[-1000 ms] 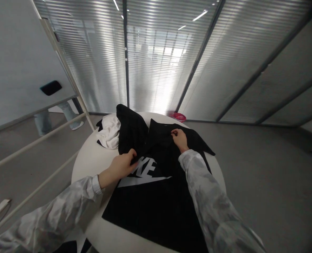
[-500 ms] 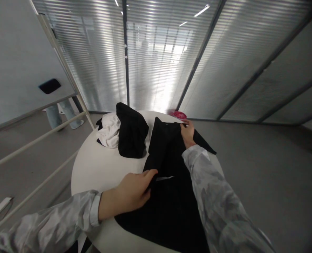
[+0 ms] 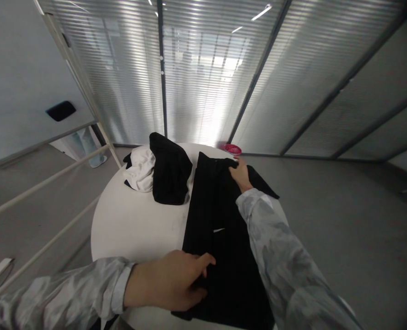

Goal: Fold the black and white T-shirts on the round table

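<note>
The black garment (image 3: 201, 206) lies partly folded on the table (image 3: 131, 224), left grip (image 3: 170, 280) spread at its near part, right grip (image 3: 241, 175) at its far edge, pinch unclear; an uneven drag could skew the fold

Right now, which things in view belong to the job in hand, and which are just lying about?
In use:
left hand
right hand
black cloth garment under both
round white table

Apparently lying about:
bunched black cloth
crumpled white cloth
pinkish-red openwork basket beyond the table
</note>
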`<state>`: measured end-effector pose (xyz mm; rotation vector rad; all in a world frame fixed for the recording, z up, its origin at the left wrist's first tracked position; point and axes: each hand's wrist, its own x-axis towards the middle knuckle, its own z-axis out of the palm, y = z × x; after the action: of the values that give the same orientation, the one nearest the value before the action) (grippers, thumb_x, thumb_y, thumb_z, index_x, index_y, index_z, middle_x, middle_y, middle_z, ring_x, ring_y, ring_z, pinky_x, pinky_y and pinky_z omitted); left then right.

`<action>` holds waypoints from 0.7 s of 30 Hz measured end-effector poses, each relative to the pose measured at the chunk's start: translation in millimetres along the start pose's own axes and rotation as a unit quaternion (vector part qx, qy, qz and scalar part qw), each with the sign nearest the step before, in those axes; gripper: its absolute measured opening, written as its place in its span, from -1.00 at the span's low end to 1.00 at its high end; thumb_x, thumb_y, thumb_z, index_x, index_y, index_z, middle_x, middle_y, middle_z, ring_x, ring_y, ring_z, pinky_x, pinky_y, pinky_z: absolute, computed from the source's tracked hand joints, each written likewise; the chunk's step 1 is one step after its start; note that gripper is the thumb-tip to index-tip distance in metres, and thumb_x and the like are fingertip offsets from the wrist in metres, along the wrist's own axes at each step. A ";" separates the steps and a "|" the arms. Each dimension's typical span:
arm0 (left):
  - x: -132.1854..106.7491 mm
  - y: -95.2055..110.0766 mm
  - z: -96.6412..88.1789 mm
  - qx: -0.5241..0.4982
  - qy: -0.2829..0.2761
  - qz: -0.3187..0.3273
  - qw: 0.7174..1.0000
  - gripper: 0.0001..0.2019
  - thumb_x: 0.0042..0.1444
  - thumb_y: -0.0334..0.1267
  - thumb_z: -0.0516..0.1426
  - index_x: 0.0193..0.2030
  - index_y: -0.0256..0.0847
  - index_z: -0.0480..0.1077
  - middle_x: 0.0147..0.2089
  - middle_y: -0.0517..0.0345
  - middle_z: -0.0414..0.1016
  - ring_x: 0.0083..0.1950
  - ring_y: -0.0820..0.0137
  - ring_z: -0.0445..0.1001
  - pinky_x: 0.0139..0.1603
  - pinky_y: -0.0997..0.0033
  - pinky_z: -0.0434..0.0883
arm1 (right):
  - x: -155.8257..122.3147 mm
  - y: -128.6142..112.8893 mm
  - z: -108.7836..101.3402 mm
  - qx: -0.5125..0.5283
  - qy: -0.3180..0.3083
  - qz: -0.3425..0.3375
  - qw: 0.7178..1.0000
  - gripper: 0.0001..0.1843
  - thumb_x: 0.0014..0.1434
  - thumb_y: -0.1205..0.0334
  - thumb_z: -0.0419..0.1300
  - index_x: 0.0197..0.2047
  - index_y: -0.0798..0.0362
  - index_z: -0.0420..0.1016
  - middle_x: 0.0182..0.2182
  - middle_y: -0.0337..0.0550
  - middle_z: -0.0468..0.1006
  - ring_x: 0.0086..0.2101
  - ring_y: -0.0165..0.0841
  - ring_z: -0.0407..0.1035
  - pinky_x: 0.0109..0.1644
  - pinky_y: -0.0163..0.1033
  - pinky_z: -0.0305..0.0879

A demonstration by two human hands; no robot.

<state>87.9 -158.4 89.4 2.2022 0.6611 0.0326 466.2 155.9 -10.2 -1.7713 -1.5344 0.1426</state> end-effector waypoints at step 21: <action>43.5 -95.2 -18.2 0.195 0.153 0.149 0.957 -0.13 0.29 0.38 0.23 0.52 -0.21 0.34 0.54 -0.28 0.37 0.47 -0.12 0.45 0.54 -0.16 0.32 | -61.2 -55.9 9.9 -0.229 -0.153 -0.216 0.937 -0.27 0.53 -0.19 0.00 0.56 0.06 0.31 0.57 0.07 0.24 0.53 -0.01 0.11 0.64 0.20 -0.12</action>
<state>78.4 -74.8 24.6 2.6974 0.5248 0.4405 400.0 105.2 -6.9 -1.7552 -2.2959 -0.1825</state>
